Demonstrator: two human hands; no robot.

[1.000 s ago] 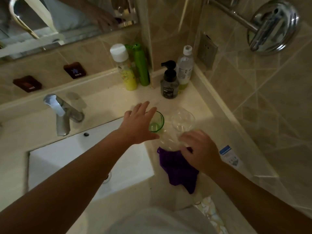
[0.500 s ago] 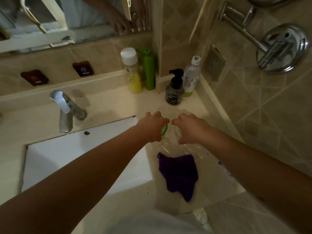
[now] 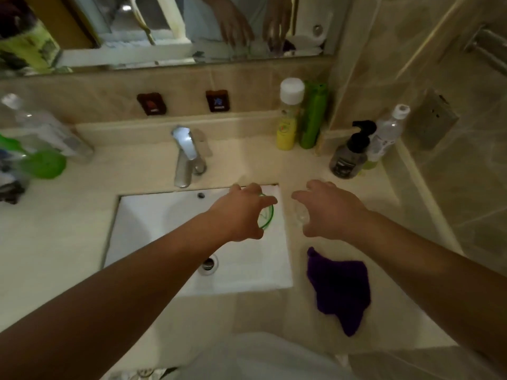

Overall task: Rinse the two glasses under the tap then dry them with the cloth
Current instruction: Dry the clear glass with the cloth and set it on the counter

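Note:
My left hand [image 3: 241, 212] grips a green glass [image 3: 266, 217] from above, over the right part of the white sink [image 3: 153, 215]. My right hand [image 3: 329, 211] grips a clear glass [image 3: 297, 215], mostly hidden under the fingers, just right of the sink's edge above the counter. The chrome tap [image 3: 188, 154] stands behind the sink, to the left of both hands, with no water running. A purple cloth [image 3: 340, 286] lies crumpled on the counter below my right hand.
Yellow and green bottles [image 3: 301, 116] stand at the back wall. A dark pump bottle [image 3: 349, 154] and a clear bottle [image 3: 386, 135] sit in the right corner. Bottles and a green lid [image 3: 44, 163] crowd the left counter. The sink drain [image 3: 208, 264] is open.
Both hands closed on the glasses and lifted them leftward from the counter; the green glass is now over the sink. My view swung left.

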